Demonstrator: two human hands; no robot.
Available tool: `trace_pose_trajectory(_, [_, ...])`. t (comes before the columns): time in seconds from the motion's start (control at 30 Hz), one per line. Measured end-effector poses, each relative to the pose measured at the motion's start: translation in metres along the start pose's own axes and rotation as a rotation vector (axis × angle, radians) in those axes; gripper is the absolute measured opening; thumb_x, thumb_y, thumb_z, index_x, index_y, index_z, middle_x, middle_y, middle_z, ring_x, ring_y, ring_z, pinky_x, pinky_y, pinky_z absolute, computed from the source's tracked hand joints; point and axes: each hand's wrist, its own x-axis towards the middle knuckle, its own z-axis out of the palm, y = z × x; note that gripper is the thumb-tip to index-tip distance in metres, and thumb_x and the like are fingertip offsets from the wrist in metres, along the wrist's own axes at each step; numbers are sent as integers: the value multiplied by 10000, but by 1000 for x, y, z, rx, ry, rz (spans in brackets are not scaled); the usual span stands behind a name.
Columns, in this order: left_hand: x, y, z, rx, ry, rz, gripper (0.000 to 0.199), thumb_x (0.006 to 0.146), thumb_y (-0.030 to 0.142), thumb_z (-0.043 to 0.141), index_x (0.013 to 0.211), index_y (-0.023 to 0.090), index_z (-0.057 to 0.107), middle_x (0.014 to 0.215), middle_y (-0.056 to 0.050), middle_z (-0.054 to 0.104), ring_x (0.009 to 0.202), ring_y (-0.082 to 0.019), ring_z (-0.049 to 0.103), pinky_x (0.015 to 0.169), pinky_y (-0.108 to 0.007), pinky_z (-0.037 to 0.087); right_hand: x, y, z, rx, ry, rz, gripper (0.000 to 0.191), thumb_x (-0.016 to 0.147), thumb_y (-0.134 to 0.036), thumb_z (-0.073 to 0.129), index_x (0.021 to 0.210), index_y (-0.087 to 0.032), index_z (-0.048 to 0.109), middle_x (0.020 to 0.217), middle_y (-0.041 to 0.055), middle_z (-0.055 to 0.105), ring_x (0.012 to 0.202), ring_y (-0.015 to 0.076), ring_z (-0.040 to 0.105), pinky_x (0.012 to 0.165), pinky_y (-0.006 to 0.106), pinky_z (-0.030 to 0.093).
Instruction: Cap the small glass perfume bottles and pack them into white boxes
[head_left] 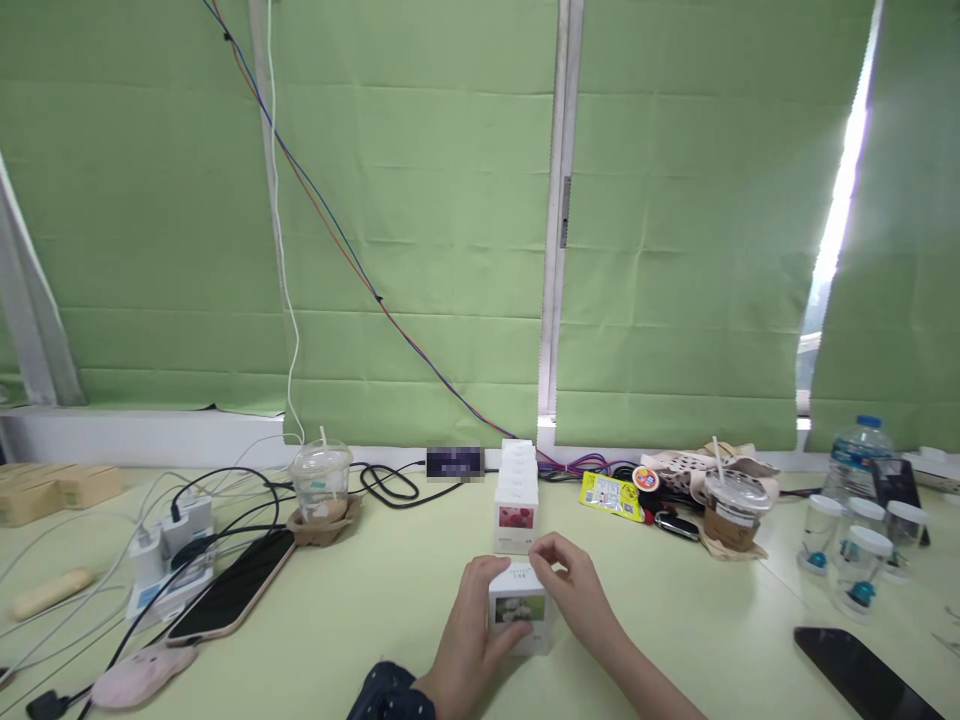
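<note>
A small white box [531, 640] with a green picture on its front stands on the table near the front. My left hand [472, 630] is wrapped round its left side, with the thumb across the front. My right hand [574, 585] is at the box's top right corner, its thumb and index finger pinched close together; whether they grip the box's edge is too small to tell. Right behind it, a row of similar white boxes [515, 535] runs back toward the wall, the nearest one showing a red picture.
At left are a phone [232, 588], a power strip [169, 590] with cables and a plastic cup [321, 480]. On the right stand an iced drink [735, 510], several clear jars [862, 570] and a water bottle [859, 455]. A dark phone [862, 675] lies front right.
</note>
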Motion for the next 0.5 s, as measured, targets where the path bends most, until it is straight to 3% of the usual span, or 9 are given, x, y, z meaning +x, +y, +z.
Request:
trace_pose_trajectory(0.17, [6,1,-1,40,42,-36,470,746,183,681,1176,238,498,1126,-68,555,1093,-273,518,952,-425,437,2,9,-3,-38,-65,-97,220,791,-401,575,867,-196,551,794,28,610,753,178,563,527,228,392])
trace_pose_trajectory(0.3, [12,-4,-1,73,78,-39,489,762,194,647,1225,235,493,1186,-82,553,1152,-294,494,981,-444,416,6,25,-6,-61,-106,-38,471,668,-272,689,1080,-224,465,831,20,644,794,193,584,535,230,430])
trace_pose_trajectory(0.5, [13,-31,5,14,60,-122,722,835,335,590,1447,211,228,1448,-122,397,1353,-289,328,1118,-442,273,5,45,4,-168,-110,29,440,651,-141,602,1069,-212,485,846,32,658,803,202,610,568,250,468])
